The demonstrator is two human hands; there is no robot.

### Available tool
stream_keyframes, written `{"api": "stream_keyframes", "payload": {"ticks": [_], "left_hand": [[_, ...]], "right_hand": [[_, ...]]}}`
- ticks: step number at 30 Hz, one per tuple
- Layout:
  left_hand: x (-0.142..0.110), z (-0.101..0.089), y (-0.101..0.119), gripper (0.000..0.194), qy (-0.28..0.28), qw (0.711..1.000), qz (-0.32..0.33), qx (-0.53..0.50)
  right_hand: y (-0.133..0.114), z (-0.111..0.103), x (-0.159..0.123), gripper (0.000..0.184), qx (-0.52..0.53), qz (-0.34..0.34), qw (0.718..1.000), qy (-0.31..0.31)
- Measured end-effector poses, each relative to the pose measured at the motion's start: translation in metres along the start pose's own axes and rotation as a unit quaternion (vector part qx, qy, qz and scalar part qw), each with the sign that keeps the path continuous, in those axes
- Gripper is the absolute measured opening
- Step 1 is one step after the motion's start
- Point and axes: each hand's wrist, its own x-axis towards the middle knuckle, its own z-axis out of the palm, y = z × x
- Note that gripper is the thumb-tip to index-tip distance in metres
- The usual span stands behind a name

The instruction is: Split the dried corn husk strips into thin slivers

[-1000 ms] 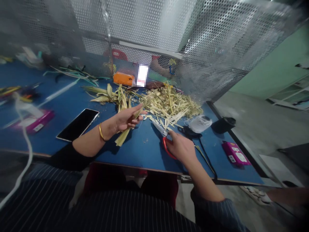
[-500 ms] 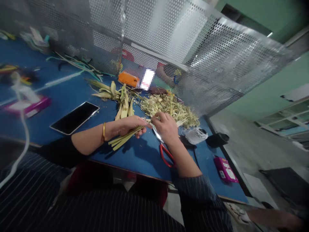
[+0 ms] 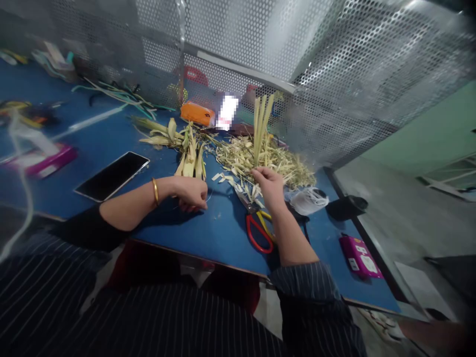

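My right hand (image 3: 268, 184) pinches the lower end of a bundle of pale green dried leaf strips (image 3: 262, 129), which stands upright above a shredded heap (image 3: 286, 168). My left hand (image 3: 192, 192) is curled closed low over the table, in front of a bunch of dried husk leaves (image 3: 190, 159). A fine pale thread (image 3: 210, 195) shows beside its fingertips; most of those fingers are hidden. Red-and-yellow-handled scissors (image 3: 259, 233) lie below my right hand, their blades among cut scraps (image 3: 254, 193).
A phone (image 3: 113, 176) lies left on the blue table (image 3: 219, 238). White (image 3: 308, 201) and black (image 3: 347, 207) thread spools and a magenta pack (image 3: 360, 257) are at right. An orange pack (image 3: 197, 114) sits before the perforated metal screen (image 3: 238, 44).
My hands, close together around the strips before, are now apart. The right one has swung the bundle upright and away; the left has drawn back leftward. The scissors' yellow handle now shows.
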Motion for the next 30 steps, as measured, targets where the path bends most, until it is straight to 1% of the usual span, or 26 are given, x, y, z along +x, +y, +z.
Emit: {"api": "stream_keyframes", "payload": {"ticks": [1,2,3,4,5,6,7,8,9,10,11,12,13,14,15,16,18,21,22,24,26,27,28,29,30], "left_hand": [[0.003,0.000,0.004,0.020,0.029,0.999,0.033,-0.005],[0.008,0.000,0.009,0.011,0.092,0.991,0.099,-0.020],[0.013,0.000,0.013,0.022,0.178,0.968,0.174,-0.037],[0.018,-0.001,0.017,0.038,0.249,0.942,0.221,-0.048],[0.022,-0.002,0.019,0.046,0.303,0.922,0.233,-0.058],[0.025,-0.003,0.021,0.045,0.329,0.915,0.223,-0.067],[0.027,-0.004,0.021,0.039,0.320,0.924,0.198,-0.073],[0.028,-0.004,0.020,0.029,0.275,0.944,0.168,-0.071],[0.029,-0.004,0.018,0.020,0.200,0.967,0.141,-0.064],[0.030,-0.004,0.016,0.016,0.119,0.984,0.126,-0.050],[0.030,-0.005,0.015,0.014,0.117,0.985,0.119,-0.045],[0.032,-0.005,0.014,0.010,0.209,0.970,0.117,-0.047],[0.033,-0.006,0.015,0.010,0.305,0.943,0.121,-0.046],[0.035,-0.006,0.018,0.013,0.378,0.914,0.134,-0.055],[0.036,-0.006,0.021,0.014,0.416,0.895,0.136,-0.091],[0.038,-0.006,0.026,0.018,0.421,0.884,0.142,-0.144],[0.040,-0.001,0.033,0.028,0.386,0.874,0.149,-0.255],[0.044,0.011,0.037,0.043,0.387,0.850,0.174,-0.311],[0.045,0.016,0.036,0.045,0.382,0.845,0.176,-0.331],[0.046,0.023,0.032,0.038,0.365,0.834,0.184,-0.369],[0.047,0.027,0.029,0.029,0.349,0.827,0.195,-0.395],[0.047,0.027,0.027,0.026,0.352,0.824,0.198,-0.397],[0.047,0.027,0.027,0.025,0.363,0.823,0.197,-0.391],[0.046,0.026,0.027,0.024,0.377,0.823,0.191,-0.381],[0.045,0.026,0.028,0.023,0.386,0.825,0.184,-0.371]], "right_hand": [[-0.001,0.002,-0.002,0.023,0.002,-0.007,1.000,-0.015],[-0.002,0.004,-0.003,0.023,0.002,-0.013,1.000,-0.026],[-0.002,0.005,-0.004,0.024,0.001,-0.018,0.999,-0.033],[-0.002,0.006,-0.005,0.024,-0.001,-0.022,0.999,-0.034],[-0.002,0.006,-0.005,0.023,-0.003,-0.022,0.999,-0.032],[-0.001,0.006,-0.005,0.023,-0.003,-0.020,0.999,-0.028],[0.000,0.006,-0.005,0.023,-0.004,-0.017,1.000,-0.025],[0.000,0.006,-0.004,0.023,-0.006,-0.015,1.000,-0.023],[0.000,0.006,-0.004,0.024,-0.008,-0.013,1.000,-0.023],[-0.001,0.006,-0.004,0.024,-0.009,-0.011,1.000,-0.023],[-0.002,0.006,-0.004,0.024,-0.010,-0.009,1.000,-0.025],[-0.004,0.007,-0.005,0.025,-0.010,-0.009,1.000,-0.026],[-0.005,0.007,-0.006,0.025,-0.010,-0.008,1.000,-0.026],[-0.007,0.008,-0.007,0.026,-0.008,-0.008,1.000,-0.025],[-0.008,0.009,-0.008,0.026,-0.004,-0.007,1.000,-0.025],[-0.009,0.011,-0.009,0.026,0.006,-0.003,1.000,-0.025],[-0.010,0.016,-0.013,0.026,0.038,0.010,0.999,-0.037],[-0.009,0.027,-0.020,0.024,0.089,0.039,0.993,-0.071],[-0.009,0.030,-0.023,0.022,0.098,0.045,0.991,-0.085],[-0.010,0.036,-0.029,0.020,0.096,0.053,0.987,-0.120],[-0.014,0.037,-0.034,0.020,0.055,0.037,0.985,-0.158],[-0.017,0.036,-0.036,0.021,0.018,0.017,0.986,-0.164],[-0.019,0.035,-0.037,0.023,-0.022,-0.010,0.987,-0.156],[-0.021,0.033,-0.037,0.025,-0.060,-0.038,0.989,-0.130],[-0.022,0.030,-0.036,0.026,-0.083,-0.058,0.991,-0.092]]}}
